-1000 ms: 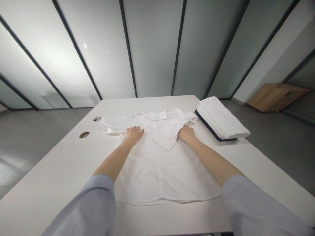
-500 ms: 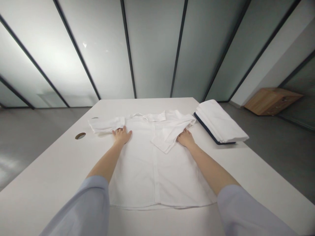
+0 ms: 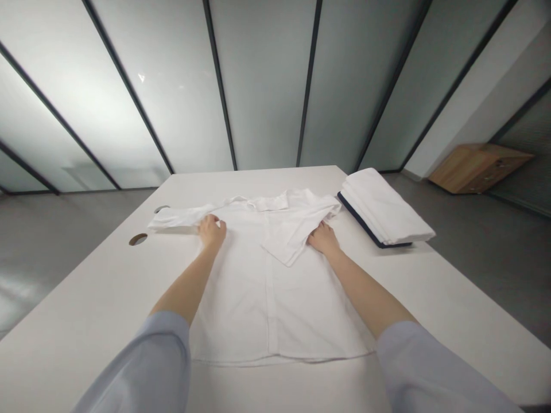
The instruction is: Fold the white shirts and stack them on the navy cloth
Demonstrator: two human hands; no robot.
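A white shirt lies front up on the table, its collar at the far end and its hem towards me. My left hand pinches the cloth where the left sleeve meets the body, lifting it a little. That sleeve stretches out to the left. On the other side, the right sleeve is folded inward over the chest, its cuff end pointing towards me. My right hand is at the outer edge of this fold with fingers curled on the cloth; the fingertips are partly hidden.
To the right, a stack of folded white cloth rests on a dark blue board by the edge of the white table. Two round holes pierce the tabletop at left, the nearer hole being plainer. A wooden cabinet stands beyond.
My left hand has gone from lying spread on the shirt to pinching it, raising the left sleeve's base. The left sleeve has shifted slightly leftward. My right hand stays at the fold.
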